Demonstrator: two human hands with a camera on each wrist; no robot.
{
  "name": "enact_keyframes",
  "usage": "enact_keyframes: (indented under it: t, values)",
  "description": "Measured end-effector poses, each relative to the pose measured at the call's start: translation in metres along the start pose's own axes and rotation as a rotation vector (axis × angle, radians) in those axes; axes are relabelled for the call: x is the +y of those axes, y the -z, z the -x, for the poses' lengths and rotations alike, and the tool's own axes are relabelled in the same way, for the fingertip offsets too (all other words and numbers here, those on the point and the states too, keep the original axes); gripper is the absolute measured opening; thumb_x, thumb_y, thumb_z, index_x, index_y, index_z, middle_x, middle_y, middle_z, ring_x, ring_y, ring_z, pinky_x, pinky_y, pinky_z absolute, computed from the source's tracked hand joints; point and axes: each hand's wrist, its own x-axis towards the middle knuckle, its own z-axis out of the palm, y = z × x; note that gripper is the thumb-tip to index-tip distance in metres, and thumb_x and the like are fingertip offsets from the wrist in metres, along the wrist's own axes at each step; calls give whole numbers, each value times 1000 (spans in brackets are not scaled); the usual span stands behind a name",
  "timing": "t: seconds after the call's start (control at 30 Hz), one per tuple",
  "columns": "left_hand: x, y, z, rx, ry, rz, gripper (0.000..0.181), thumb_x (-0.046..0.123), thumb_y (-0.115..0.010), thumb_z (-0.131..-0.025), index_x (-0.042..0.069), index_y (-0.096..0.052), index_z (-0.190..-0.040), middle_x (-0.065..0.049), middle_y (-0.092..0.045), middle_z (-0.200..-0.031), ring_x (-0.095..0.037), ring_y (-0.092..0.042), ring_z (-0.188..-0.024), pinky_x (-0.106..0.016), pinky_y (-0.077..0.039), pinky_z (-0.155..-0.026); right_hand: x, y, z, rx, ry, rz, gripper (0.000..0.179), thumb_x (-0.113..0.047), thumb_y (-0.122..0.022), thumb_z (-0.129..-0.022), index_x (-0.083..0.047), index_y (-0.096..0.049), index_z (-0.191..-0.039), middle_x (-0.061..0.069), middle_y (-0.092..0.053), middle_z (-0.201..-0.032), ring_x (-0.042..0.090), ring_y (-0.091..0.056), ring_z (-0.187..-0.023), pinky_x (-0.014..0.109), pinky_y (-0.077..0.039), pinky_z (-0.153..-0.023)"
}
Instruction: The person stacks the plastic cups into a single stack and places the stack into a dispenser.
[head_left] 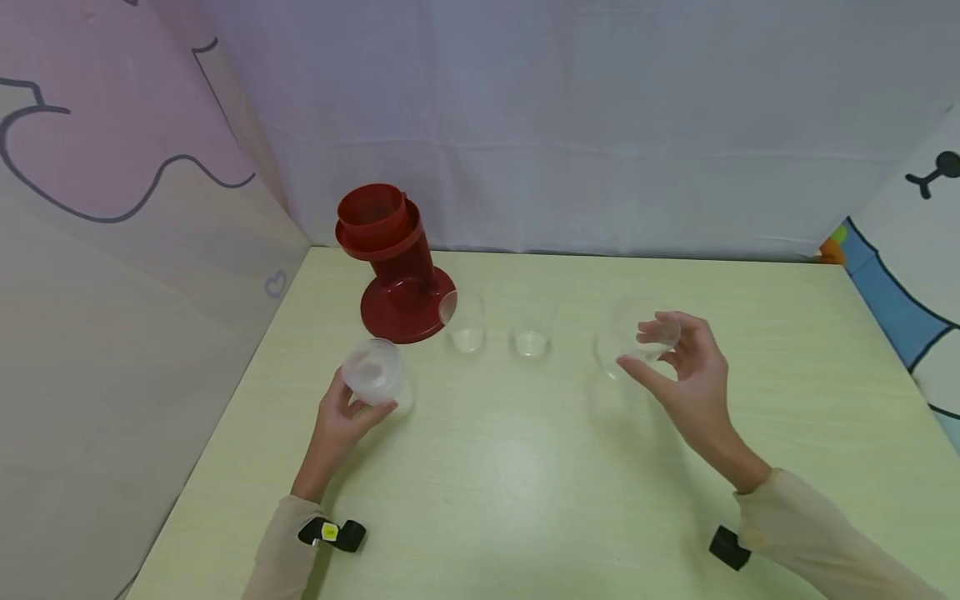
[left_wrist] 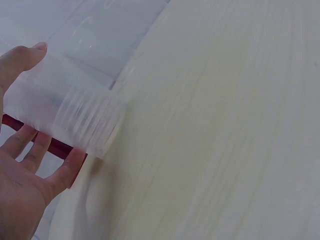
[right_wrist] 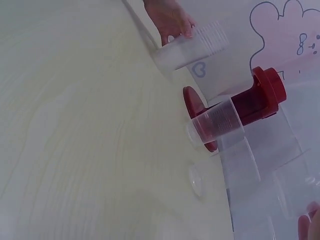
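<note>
My left hand [head_left: 341,421] grips a stack of clear plastic cups [head_left: 375,373], with thumb and fingers on opposite sides. Ridged, nested rims of this stack [left_wrist: 87,120] show in the left wrist view. On the right, my right hand [head_left: 693,375] holds a clear plastic cup [head_left: 662,335] between curled fingers and thumb; its outline is faint. Beside the held cup, another see-through outline near the tabletop is hard to make out. Two clear cups, a left one [head_left: 467,333] and a middle one [head_left: 531,342], stand between the hands.
Behind the left cup rises a red plastic stand [head_left: 405,304] with a round base and a cup-like top. The pale wooden table [head_left: 517,500] meets a white cloth [head_left: 562,167] at its back edge. A printed cloth [head_left: 112,333] hangs along the left.
</note>
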Motion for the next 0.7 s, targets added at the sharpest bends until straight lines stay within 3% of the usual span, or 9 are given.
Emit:
enact_keyframes:
  t: [0.23, 0.7]
  values:
    - [-2, 0, 0, -2, 8, 5, 81, 6, -77, -79, 12, -31, -145, -6, -40, -141, -26, -39, -130, -31, -44, -98, 1, -11, -4, -56, 19, -5, 59, 16, -71, -72, -1, -50, -124, 17, -58, -110, 24, -55, -99, 20, -45, -75]
    - [-2, 0, 0, -3, 16, 4, 81, 7, -77, -78, 13, -31, -145, -7, -39, -141, -27, -39, -129, -30, -45, -96, -1, -35, -10, -103, 1, 64, 60, 14, -74, -71, -3, -52, -123, 10, -62, -110, 24, -57, -101, 23, -45, -75]
